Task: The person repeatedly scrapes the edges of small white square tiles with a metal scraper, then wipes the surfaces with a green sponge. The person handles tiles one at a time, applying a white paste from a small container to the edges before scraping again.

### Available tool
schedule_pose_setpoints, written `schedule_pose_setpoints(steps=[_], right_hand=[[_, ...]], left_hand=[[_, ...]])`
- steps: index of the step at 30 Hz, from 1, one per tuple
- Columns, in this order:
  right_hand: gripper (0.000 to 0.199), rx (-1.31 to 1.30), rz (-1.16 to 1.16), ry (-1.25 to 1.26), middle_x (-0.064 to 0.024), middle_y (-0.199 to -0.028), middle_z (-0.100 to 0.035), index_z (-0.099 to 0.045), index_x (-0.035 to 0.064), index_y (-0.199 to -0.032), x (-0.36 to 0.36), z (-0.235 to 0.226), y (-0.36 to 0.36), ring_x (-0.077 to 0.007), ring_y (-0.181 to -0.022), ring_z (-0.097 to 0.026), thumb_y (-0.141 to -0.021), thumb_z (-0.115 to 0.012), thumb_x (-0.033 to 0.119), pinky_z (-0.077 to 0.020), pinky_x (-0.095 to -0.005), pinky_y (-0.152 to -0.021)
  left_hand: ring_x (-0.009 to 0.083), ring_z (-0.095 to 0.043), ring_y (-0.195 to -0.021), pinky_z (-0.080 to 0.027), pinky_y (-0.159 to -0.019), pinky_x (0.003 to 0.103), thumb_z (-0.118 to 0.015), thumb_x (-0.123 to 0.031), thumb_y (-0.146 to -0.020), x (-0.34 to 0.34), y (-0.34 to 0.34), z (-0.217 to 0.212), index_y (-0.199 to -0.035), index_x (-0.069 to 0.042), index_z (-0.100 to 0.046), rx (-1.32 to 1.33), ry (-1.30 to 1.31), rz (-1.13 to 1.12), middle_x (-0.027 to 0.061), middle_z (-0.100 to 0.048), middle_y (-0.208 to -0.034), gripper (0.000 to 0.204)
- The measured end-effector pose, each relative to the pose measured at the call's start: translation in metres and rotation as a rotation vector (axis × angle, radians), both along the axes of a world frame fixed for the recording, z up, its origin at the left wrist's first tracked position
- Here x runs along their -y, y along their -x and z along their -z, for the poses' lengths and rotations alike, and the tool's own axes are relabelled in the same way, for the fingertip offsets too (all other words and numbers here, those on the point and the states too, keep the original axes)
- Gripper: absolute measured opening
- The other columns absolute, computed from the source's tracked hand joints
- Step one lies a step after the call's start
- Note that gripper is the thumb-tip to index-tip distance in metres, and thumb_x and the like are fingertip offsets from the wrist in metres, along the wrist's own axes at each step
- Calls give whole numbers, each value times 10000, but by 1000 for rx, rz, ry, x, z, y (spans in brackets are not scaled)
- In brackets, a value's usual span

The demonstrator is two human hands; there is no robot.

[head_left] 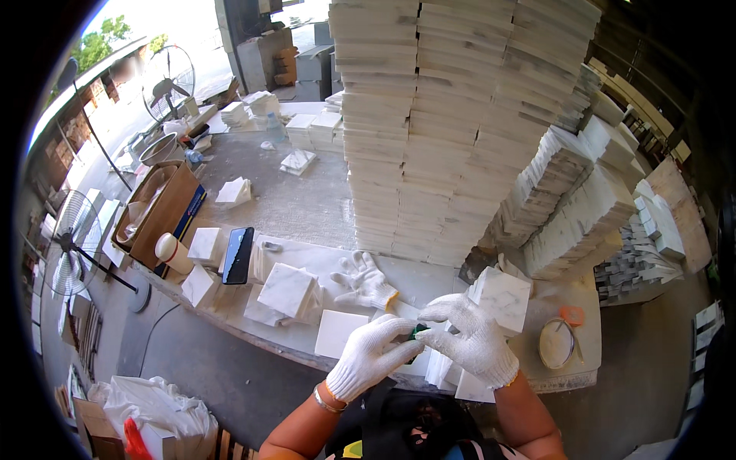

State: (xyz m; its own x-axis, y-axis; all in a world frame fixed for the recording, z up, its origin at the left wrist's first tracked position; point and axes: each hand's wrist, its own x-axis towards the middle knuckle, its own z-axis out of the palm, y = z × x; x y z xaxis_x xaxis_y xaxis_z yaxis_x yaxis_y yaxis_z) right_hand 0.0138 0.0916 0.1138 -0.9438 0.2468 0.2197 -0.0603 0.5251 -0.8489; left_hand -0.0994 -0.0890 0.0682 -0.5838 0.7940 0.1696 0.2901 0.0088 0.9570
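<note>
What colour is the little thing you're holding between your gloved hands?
Dark green, as far as the small object shows between the left hand and right hand; head view.

White knit work gloves are worn on both the left hand (373, 354) and right hand (471, 337), cuffs edged in orange. A thin silver bangle (326, 400) is seen at the left wrist. Forearms are left bare.

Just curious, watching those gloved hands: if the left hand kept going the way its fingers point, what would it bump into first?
Probably the right hand: the left hand points right and slightly up at it, a small dark green object pinched between them. Depth is uncertain.
</note>
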Motion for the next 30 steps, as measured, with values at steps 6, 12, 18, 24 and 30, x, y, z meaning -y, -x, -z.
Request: schedule_pose_setpoints(steps=[6,12,18,24,30], right_hand=[[154,-15,24,59,-93,-1043,-710,-729,10,-1027,-12,12,-9,-181,-976,-658,-909,-785,91,-528,-310,-848],[103,-24,187,218,-90,-962,-713,-723,0,-929,-12,12,-18,-194,-909,-654,-937,-738,101,-518,-324,-841],[139,81,224,263,-82,-978,-715,-726,-5,-957,-6,19,-26,-181,-930,-652,-953,-730,134,-519,-317,-857],[165,47,101,292,-87,-1045,-712,-749,-5,-1021,0,16,-32,-154,-953,-681,-950,-752,144,-555,-302,-834],[127,82,69,504,-70,-1001,-718,-757,-10,-999,3,17,-35,-126,-872,-691,-938,-768,101,-562,-279,-788]], left_hand=[[132,-672,-852,-553,-774,293,-790,-184,-893,1,-5,-2,-1130,0,-724,12,135,108,86,-731,-987,307],[107,-626,-774,-524,-718,273,-670,-214,-988,0,-21,-1,-1145,21,-698,688,78,138,68,-704,-951,284],[76,-609,-774,-527,-718,246,-589,-259,-1074,-2,-18,-3,-1265,31,-675,544,162,319,24,-680,-903,357],[67,-582,-729,-520,-692,242,-568,-274,-1093,-2,-19,1,-1257,5,-694,503,166,363,12,-649,-867,347],[70,-612,-775,-540,-730,240,-603,-278,-1075,1,-27,-3,-1274,28,-670,532,177,323,33,-680,-908,372]])
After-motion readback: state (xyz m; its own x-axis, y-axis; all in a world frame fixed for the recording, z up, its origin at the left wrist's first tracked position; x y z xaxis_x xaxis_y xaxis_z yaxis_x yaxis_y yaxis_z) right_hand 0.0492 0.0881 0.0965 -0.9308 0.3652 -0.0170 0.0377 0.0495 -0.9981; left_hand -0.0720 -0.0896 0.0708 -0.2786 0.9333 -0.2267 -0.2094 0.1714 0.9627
